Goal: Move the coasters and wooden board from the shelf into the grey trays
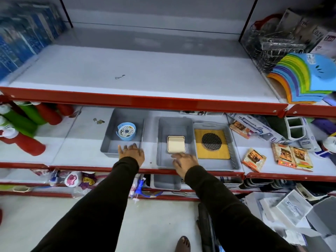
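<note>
Three grey trays stand side by side on the middle shelf. The left tray holds a blue round coaster holder with patterned coasters. A cream square coaster set lies in the middle tray. The right tray carries the wooden board with a dark round perforated coaster on top. My left hand rests at the left tray's front rim, fingers spread, holding nothing. My right hand sits at the middle tray's front edge, just below the cream coasters, fingers apart.
The top shelf is bare in the middle, with blue boxes at left and wire baskets and rainbow mats at right. Red and green bottles lie left of the trays. Small boxed packs lie to the right. Another grey tray sits on the lower shelf.
</note>
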Tool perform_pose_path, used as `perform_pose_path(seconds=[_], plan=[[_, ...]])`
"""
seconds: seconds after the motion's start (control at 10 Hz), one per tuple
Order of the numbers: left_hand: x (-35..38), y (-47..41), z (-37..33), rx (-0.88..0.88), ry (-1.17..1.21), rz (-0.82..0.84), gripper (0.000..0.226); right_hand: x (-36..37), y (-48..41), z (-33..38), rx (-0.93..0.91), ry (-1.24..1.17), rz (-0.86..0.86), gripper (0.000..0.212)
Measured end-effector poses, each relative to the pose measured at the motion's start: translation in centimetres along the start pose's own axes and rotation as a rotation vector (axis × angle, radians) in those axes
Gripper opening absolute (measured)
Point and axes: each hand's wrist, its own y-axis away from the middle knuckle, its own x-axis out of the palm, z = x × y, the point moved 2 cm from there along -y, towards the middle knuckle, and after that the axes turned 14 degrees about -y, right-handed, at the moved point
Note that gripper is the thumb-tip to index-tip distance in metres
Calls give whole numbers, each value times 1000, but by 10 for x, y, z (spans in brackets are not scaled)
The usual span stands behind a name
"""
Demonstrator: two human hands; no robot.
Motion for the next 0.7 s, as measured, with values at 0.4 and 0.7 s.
perform_pose_path(seconds=[0.4,0.7], plan=[[18,62,-24,373,-20,61,46,34,13,18,154,55,198,50],[-1,87,-19,349,24,-198,56,18,34,37,70,-16,-36,50]])
